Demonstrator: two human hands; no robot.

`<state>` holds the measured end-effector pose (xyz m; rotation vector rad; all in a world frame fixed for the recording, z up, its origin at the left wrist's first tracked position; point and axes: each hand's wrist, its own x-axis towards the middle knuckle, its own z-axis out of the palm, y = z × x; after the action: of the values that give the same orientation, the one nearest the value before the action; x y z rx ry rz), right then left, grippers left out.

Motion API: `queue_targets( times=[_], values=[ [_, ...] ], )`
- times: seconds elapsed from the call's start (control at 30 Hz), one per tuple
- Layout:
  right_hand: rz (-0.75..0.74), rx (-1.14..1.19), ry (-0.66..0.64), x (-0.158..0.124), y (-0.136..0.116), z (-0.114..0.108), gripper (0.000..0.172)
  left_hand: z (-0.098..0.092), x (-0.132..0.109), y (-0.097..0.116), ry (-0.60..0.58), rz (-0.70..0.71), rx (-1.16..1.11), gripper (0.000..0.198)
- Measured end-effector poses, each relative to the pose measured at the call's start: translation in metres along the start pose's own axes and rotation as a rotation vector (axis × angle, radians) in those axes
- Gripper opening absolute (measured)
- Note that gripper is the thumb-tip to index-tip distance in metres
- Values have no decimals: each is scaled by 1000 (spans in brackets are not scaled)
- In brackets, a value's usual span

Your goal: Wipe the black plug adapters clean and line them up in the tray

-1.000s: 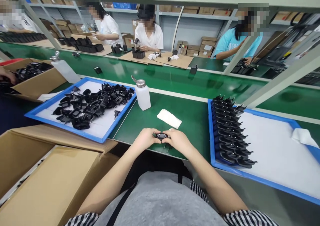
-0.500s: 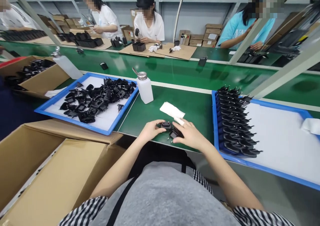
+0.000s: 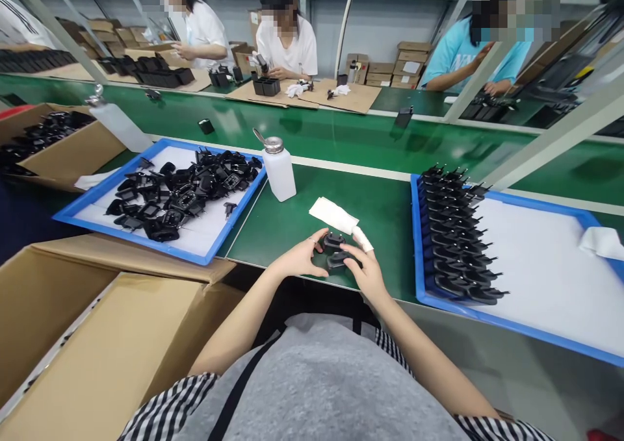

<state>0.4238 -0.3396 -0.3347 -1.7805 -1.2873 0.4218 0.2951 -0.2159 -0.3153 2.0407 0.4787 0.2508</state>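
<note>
Two black power plugs lie side by side at the bench's front edge, between my hands. My left hand [image 3: 303,257] curves around their left ends, thumb and index finger apart, with a gap between them. The far plug [image 3: 333,240] has its pins upward, close to my left fingertips. My right hand [image 3: 369,274] pinches the right end of the near plug [image 3: 337,260] between thumb and finger. A white wrap [image 3: 361,238] covers one right finger, beside a folded white cloth [image 3: 332,214] on the green bench.
On the left, a blue-rimmed tray [image 3: 209,258] carries a heap of black plugs. A pump bottle [image 3: 280,175] stands beside it. At right, another blue tray [image 3: 550,246] bears rows of plugs. An open carton [image 3: 160,311] sits at lower left. Several people work across the green line [image 3: 341,132].
The two plugs now lie parallel, the near one turned so its pins no longer point toward me. My right hand has shifted nearer and grips it; my left fingers have spread off the far plug.
</note>
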Motion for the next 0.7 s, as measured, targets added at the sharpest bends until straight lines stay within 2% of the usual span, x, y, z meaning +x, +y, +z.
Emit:
queue_targets(
  times=[0.07,0.13,0.17,0.23,0.3,0.4,0.5,0.6,0.63,0.7],
  values=[
    [19,89,-38,8,1,2,52,4,1,4,29,6,52,97],
    [26,130,-156,15,2,-1,81,11,3,8,94,-5,93,97],
    [22,124,-215,17,3,-4,89,14,4,9,124,-15,109,94],
    [-6,69,-303,22,3,-15,90,20,6,11,167,-42,131,90],
    [-50,9,-365,26,2,-26,82,24,7,12,185,-58,154,85],
    [-100,-34,-418,26,-1,-34,73,29,6,12,152,-35,196,80],
    [-84,-19,-366,19,-5,-28,70,34,4,12,96,15,221,81],
    [-79,5,-234,0,-19,-31,65,37,0,11,14,74,235,87],
    [-95,7,-161,-8,-26,-40,64,35,-1,10,-1,87,243,86],
    [-143,0,58,-22,-39,-76,64,29,-3,3,33,86,264,75]
  ],
)
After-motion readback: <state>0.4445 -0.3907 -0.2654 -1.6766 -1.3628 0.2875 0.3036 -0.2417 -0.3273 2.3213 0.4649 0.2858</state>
